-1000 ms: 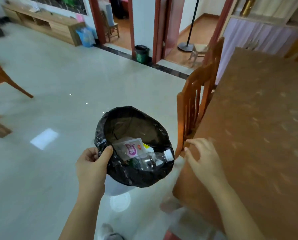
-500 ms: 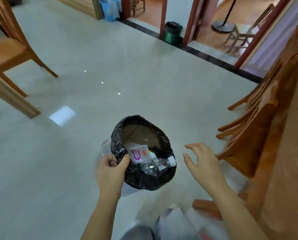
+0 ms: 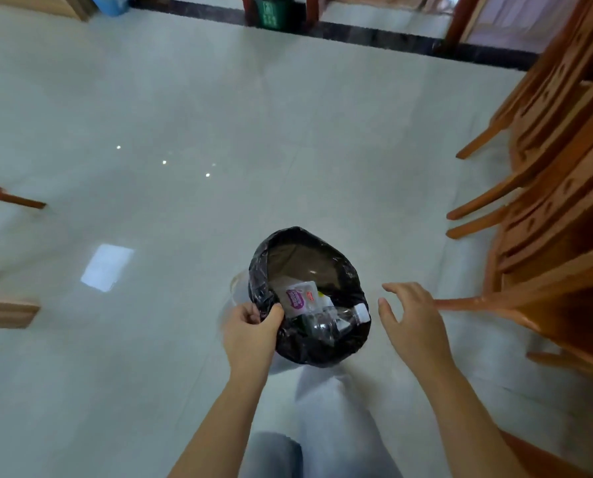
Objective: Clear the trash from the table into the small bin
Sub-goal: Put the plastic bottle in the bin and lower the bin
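A small white bin lined with a black bag hangs low over the pale tiled floor. My left hand grips its near-left rim, thumb inside the liner. Inside lie a clear plastic bottle with a white cap and a white pouch with a purple label. My right hand hovers just right of the bin with fingers spread, holding nothing and not touching it. The table is out of view.
Wooden chairs crowd the right side, legs reaching toward the bin. More wooden furniture legs stand at the left edge. A green bin sits by the far doorway. My legs show below.
My view has swung left and down from the table to the floor. My right hand has left the table edge and now hovers open beside the bin. The bin has come lower.
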Tool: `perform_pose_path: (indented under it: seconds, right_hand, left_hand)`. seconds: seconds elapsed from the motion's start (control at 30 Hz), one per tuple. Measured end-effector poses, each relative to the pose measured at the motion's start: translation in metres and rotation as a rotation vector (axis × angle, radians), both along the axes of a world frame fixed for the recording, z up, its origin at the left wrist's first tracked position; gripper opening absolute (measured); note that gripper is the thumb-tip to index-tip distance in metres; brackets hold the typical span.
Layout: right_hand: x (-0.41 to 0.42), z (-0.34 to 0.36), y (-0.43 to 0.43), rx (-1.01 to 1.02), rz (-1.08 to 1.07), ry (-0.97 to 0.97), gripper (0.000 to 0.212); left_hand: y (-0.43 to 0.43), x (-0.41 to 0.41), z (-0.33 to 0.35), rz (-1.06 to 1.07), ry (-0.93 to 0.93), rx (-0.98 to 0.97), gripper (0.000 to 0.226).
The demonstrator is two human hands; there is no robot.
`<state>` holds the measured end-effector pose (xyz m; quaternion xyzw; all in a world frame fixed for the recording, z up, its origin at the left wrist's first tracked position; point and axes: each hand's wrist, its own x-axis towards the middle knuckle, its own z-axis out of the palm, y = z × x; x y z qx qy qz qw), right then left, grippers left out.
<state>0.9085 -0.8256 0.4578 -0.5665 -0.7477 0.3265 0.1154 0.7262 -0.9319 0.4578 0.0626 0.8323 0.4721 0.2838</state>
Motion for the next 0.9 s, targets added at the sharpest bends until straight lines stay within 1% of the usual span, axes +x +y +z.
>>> perform_pose_path:
  seconds: [0.23, 0.37, 0.43, 0.5, 0.63, 0.83, 0.9]
  right_hand:
    - [-0.025, -0.073, 0.067, -0.083, -0.164, -0.05, 0.026]
    - [-0.043, -0.126, 0.09, -0.105, -0.254, -0.067, 0.027]
    - [-0.053, -0.156, 0.098, -0.124, -0.308, -0.082, 0.028]
    - [-0.062, -0.189, 0.106, -0.131, -0.358, -0.085, 0.028]
    - [-0.078, -0.254, 0.117, -0.113, -0.417, -0.144, 0.029]
    - [-0.086, -0.336, 0.118, -0.078, -0.482, -0.173, 0.029]
    - [-0.086, -0.359, 0.115, -0.07, -0.496, -0.17, 0.029]
  left_hand:
    - [0.101, -0.039, -0.082, -0.302, 0.158, -0.25, 0.027]
    - [0.147, -0.066, -0.141, -0.428, 0.164, -0.289, 0.018]
    - [0.169, -0.078, -0.174, -0.5, 0.179, -0.344, 0.015]
    - [0.189, -0.086, -0.212, -0.583, 0.17, -0.359, 0.017]
    - [0.219, -0.097, -0.285, -0.723, 0.136, -0.377, 0.03]
    - [0.245, -0.099, -0.388, -0.815, -0.001, -0.401, 0.032]
    - [0.248, -0.097, -0.418, -0.834, -0.045, -0.407, 0.025]
